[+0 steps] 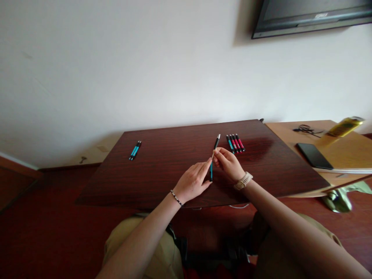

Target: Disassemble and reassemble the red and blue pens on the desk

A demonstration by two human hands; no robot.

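Note:
Near the table's front middle, my left hand (194, 180) holds the blue barrel (211, 171) of a pen, its black end by my thumb and its other end by my fingertips. Just right of it, my right hand (228, 162) pinches the black front part (216, 142) of a pen, silver tip pointing up and away. The two parts lie at an angle to each other; a thin pale piece shows between my fingertips, and the fingers hide whether they join. Beyond my right hand lies a row of several pens, a blue pen (230, 144) and pinkish-red pens (238, 142).
Two blue pens (135, 150) lie together on the left of the dark wooden table (174, 141). On the lighter cabinet at right are a black phone (314, 155), a coiled black cable (306, 130) and a yellow can (345, 127). A television (314, 17) hangs above.

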